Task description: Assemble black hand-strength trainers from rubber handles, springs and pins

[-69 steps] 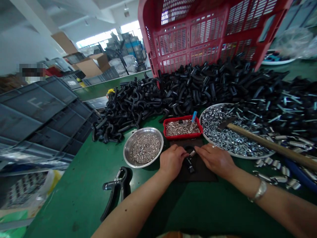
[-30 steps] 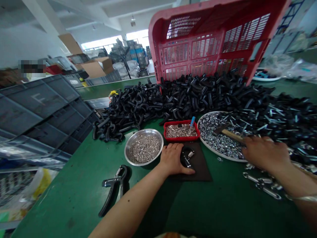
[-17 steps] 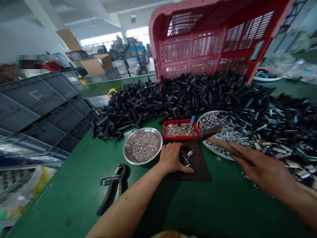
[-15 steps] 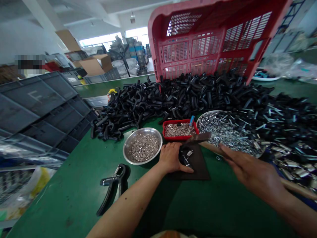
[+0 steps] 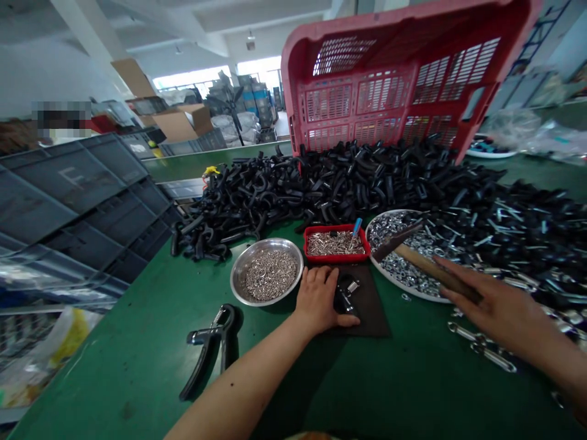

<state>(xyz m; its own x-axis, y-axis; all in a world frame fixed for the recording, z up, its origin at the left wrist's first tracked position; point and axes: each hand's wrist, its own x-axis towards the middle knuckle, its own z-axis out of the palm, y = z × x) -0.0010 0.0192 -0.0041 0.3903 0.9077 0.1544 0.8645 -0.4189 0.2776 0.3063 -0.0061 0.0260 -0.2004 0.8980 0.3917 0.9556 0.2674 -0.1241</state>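
Note:
My left hand (image 5: 316, 299) presses down on a black hand grip strengthener (image 5: 347, 300) on a dark mat (image 5: 373, 308), its fingers round it and thumb stretched along the near side. The coil spring (image 5: 353, 286) shows beside the fingers; much of the black body is hidden under my hand. In my right hand (image 5: 498, 308) is a hammer (image 5: 426, 269), gripped by its wooden handle. Its dark metal head is in the air to the right of the mat, over a white plate's edge. Another hand grip strengthener (image 5: 213, 342), with its spring fitted, lies left of my left forearm.
A steel bowl of small rings (image 5: 238, 287) and a red tray of pins (image 5: 312, 259) stand behind my left hand. The white plate (image 5: 389, 282) holds metal parts. Black handles (image 5: 275, 189) heap along the back, before a red crate (image 5: 330, 98). Grey crates (image 5: 73, 183) stand left.
The hammer has gone up and to the right, away from the piece under my left hand, and my right hand has shifted right with it. My left hand keeps its hold.

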